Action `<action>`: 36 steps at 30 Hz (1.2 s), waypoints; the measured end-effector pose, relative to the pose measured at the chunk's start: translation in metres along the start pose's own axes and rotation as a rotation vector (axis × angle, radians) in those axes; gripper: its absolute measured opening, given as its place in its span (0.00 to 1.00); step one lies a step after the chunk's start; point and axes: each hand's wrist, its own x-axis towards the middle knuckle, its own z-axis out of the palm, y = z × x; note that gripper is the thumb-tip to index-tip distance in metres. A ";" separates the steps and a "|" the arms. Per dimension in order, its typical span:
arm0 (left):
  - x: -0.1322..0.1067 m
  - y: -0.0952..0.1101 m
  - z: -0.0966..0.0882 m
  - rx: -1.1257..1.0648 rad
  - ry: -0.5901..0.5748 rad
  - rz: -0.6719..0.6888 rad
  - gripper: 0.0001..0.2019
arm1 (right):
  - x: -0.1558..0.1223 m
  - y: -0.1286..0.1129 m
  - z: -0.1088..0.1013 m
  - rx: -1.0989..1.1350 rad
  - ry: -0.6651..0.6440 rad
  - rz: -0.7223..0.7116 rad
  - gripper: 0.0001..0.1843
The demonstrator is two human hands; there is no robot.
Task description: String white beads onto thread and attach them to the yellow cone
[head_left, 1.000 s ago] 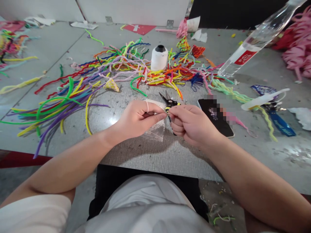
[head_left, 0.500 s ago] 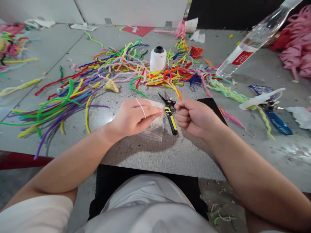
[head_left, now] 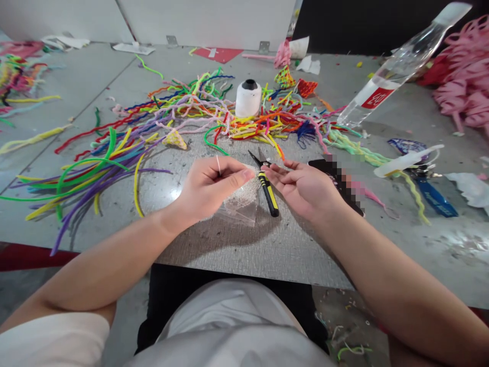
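My left hand [head_left: 208, 186] pinches a thin white thread [head_left: 218, 165] between thumb and forefinger, above a clear plastic bag of small white beads [head_left: 241, 204]. Palm up and fingers spread, my right hand [head_left: 301, 186] holds nothing. Between the hands, black and yellow snips [head_left: 267, 186] lie on the grey table [head_left: 267, 244]. A white thread spool [head_left: 248, 98] stands behind them among a heap of coloured pipe cleaners [head_left: 171, 117].
A black phone [head_left: 338, 178] lies just right of my right hand. A clear plastic bottle [head_left: 397, 66] leans at the back right, beside pink pipe-cleaner pieces [head_left: 464, 86]. Keys with a blue tag [head_left: 433, 193] lie to the right. More pipe cleaners [head_left: 19, 76] sit far left.
My hands were pinched together at the snips, then drew apart. My right hand has gone from a fist to an open palm. My left hand still holds the thread.
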 end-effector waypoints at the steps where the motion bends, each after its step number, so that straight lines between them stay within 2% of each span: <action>1: 0.000 0.000 0.000 0.005 -0.004 -0.021 0.15 | -0.002 0.002 0.001 -0.005 -0.037 -0.036 0.28; 3: 0.000 0.000 0.001 0.053 0.007 -0.027 0.14 | -0.006 0.005 0.005 -0.017 -0.120 -0.106 0.18; 5: -0.002 0.001 0.004 0.162 0.032 0.030 0.11 | -0.012 0.009 0.010 -0.018 -0.178 -0.116 0.09; 10: -0.011 -0.004 0.012 0.402 0.060 0.262 0.04 | -0.034 0.014 0.023 -0.005 -0.250 0.016 0.28; 15: -0.011 -0.010 0.010 0.513 0.023 0.416 0.21 | -0.053 0.014 0.025 -0.039 -0.352 0.031 0.35; 20: -0.004 -0.006 0.004 0.577 -0.130 0.590 0.10 | -0.057 0.012 0.024 -0.034 -0.368 -0.001 0.38; 22: -0.002 -0.004 0.002 0.614 -0.184 0.590 0.06 | -0.058 0.011 0.024 -0.051 -0.382 -0.032 0.38; 28: 0.000 -0.004 -0.003 0.638 -0.276 0.517 0.07 | -0.061 0.013 0.025 -0.093 -0.429 -0.101 0.34; 33: 0.005 -0.005 -0.010 0.570 -0.350 0.571 0.06 | -0.061 0.017 0.024 -0.039 -0.463 -0.129 0.31; 36: 0.009 -0.007 -0.013 0.575 -0.408 0.548 0.07 | -0.060 0.018 0.024 -0.029 -0.465 -0.104 0.28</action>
